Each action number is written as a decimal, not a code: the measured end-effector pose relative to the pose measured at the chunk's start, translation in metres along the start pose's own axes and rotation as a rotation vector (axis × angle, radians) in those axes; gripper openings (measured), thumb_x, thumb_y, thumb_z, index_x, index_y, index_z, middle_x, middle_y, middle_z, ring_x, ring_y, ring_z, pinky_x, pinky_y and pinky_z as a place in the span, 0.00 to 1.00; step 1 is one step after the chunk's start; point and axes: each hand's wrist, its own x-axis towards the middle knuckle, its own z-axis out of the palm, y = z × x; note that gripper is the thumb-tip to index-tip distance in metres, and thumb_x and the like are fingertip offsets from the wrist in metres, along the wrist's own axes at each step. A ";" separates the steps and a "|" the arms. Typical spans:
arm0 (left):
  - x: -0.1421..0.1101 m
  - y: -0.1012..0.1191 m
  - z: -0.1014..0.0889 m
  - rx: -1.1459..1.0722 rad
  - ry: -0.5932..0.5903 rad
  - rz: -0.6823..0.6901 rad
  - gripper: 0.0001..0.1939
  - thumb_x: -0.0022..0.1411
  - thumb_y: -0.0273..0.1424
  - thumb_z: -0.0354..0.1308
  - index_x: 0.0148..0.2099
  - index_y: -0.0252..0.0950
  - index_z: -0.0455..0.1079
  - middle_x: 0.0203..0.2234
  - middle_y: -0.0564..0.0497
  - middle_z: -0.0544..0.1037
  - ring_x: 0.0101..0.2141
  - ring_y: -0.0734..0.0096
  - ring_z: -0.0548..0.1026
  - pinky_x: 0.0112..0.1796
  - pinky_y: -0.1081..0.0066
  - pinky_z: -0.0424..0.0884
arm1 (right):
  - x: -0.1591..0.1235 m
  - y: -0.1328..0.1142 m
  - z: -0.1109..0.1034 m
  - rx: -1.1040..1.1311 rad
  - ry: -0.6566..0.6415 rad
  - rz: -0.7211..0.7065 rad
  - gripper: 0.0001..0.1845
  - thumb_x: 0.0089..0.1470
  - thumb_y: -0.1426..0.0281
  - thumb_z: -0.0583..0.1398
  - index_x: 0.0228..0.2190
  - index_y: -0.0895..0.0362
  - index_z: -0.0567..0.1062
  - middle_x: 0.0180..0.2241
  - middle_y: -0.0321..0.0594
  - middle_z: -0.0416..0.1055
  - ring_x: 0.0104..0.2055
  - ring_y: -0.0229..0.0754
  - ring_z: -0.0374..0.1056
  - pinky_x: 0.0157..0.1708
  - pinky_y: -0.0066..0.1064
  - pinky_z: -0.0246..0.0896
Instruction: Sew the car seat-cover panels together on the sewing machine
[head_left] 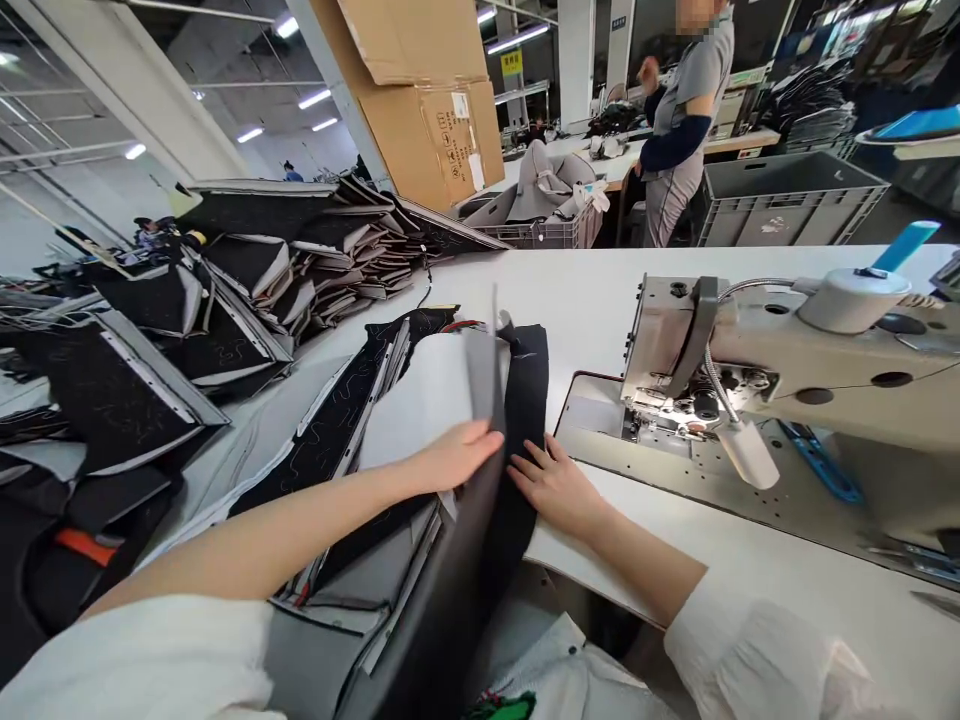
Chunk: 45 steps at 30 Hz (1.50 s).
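Observation:
My left hand pinches the raised edge of a dark grey fabric panel, which hangs over the front of the table and is partly smeared by motion. Fingers spread, my right hand rests on the black fabric strip just right of that edge. A white sheet-like piece shows left of the panel. Under my left arm lie black panels with pale edging. To the right of my right hand stands a sewing machine with its lamp lit.
Stacked black and grey panels cover the table's left side. Blue snips lie beneath the machine arm. Behind the white table are a cardboard box, grey crates and a standing person.

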 end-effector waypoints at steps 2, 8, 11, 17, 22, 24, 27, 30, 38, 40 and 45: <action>0.015 0.019 0.023 0.205 -0.249 0.120 0.17 0.61 0.39 0.43 0.29 0.35 0.66 0.18 0.52 0.70 0.19 0.68 0.70 0.25 0.68 0.68 | -0.013 0.002 0.000 -0.043 -0.017 -0.025 0.15 0.57 0.75 0.54 0.44 0.65 0.74 0.46 0.54 0.71 0.51 0.54 0.64 0.54 0.50 0.54; 0.091 0.050 0.032 0.368 -0.384 0.446 0.11 0.57 0.32 0.55 0.24 0.36 0.69 0.25 0.51 0.74 0.30 0.69 0.72 0.39 0.72 0.68 | -0.052 -0.043 0.001 0.073 -0.025 -0.121 0.09 0.55 0.73 0.56 0.33 0.59 0.77 0.32 0.45 0.75 0.40 0.49 0.68 0.52 0.49 0.56; 0.138 0.038 0.024 0.423 -0.186 0.508 0.09 0.60 0.27 0.51 0.40 0.33 0.70 0.42 0.46 0.74 0.46 0.66 0.69 0.51 0.68 0.61 | -0.060 -0.042 -0.005 0.129 0.034 -0.136 0.12 0.58 0.73 0.53 0.40 0.60 0.74 0.40 0.44 0.74 0.47 0.48 0.66 0.54 0.43 0.56; 0.178 -0.006 0.041 0.578 0.089 0.526 0.27 0.63 0.34 0.47 0.64 0.37 0.52 0.62 0.42 0.54 0.60 0.50 0.52 0.57 0.51 0.46 | -0.041 0.027 -0.014 0.234 -0.127 0.188 0.19 0.54 0.67 0.58 0.48 0.55 0.70 0.55 0.49 0.64 0.60 0.56 0.52 0.59 0.60 0.37; 0.174 -0.014 0.041 0.560 0.356 0.402 0.24 0.64 0.32 0.44 0.62 0.35 0.57 0.51 0.41 0.71 0.50 0.54 0.67 0.49 0.58 0.61 | -0.026 0.032 -0.005 0.161 -0.199 0.270 0.25 0.52 0.71 0.57 0.53 0.57 0.67 0.59 0.56 0.56 0.63 0.63 0.44 0.54 0.70 0.33; 0.170 -0.014 0.037 0.441 0.213 0.427 0.21 0.66 0.33 0.41 0.57 0.37 0.64 0.43 0.45 0.76 0.43 0.60 0.73 0.43 0.65 0.66 | -0.030 0.014 -0.003 0.114 -0.183 0.258 0.25 0.56 0.71 0.55 0.55 0.56 0.64 0.60 0.56 0.55 0.63 0.63 0.45 0.53 0.71 0.36; 0.164 -0.009 0.042 0.381 0.050 0.504 0.22 0.66 0.40 0.42 0.57 0.39 0.63 0.48 0.47 0.73 0.45 0.59 0.71 0.44 0.65 0.66 | -0.043 -0.017 -0.004 0.087 -0.154 0.222 0.23 0.58 0.69 0.53 0.55 0.56 0.65 0.59 0.57 0.56 0.62 0.64 0.46 0.53 0.71 0.37; 0.161 0.001 0.061 0.449 0.081 0.543 0.32 0.62 0.47 0.46 0.64 0.38 0.52 0.62 0.42 0.56 0.58 0.48 0.56 0.54 0.53 0.57 | -0.056 -0.041 -0.005 0.095 -0.131 0.214 0.19 0.58 0.68 0.53 0.50 0.58 0.69 0.58 0.58 0.58 0.62 0.66 0.47 0.52 0.73 0.38; 0.141 0.026 0.074 0.435 0.091 0.591 0.22 0.65 0.40 0.44 0.56 0.37 0.64 0.51 0.44 0.70 0.49 0.58 0.68 0.49 0.63 0.63 | -0.069 -0.054 -0.005 0.140 -0.064 0.280 0.15 0.57 0.69 0.54 0.46 0.55 0.71 0.56 0.53 0.61 0.62 0.60 0.48 0.56 0.69 0.34; 0.130 0.031 0.071 0.367 -0.018 0.543 0.31 0.59 0.49 0.50 0.60 0.39 0.60 0.49 0.45 0.72 0.46 0.58 0.71 0.45 0.66 0.67 | -0.069 -0.055 -0.005 0.132 -0.044 0.293 0.14 0.57 0.70 0.54 0.45 0.56 0.71 0.56 0.52 0.62 0.62 0.60 0.48 0.56 0.69 0.34; 0.119 0.034 0.079 0.257 0.068 0.427 0.30 0.59 0.43 0.52 0.62 0.40 0.55 0.37 0.49 0.77 0.36 0.62 0.75 0.38 0.67 0.69 | -0.070 -0.060 -0.006 0.112 -0.018 0.297 0.12 0.56 0.72 0.54 0.43 0.57 0.72 0.54 0.53 0.64 0.61 0.61 0.50 0.56 0.69 0.35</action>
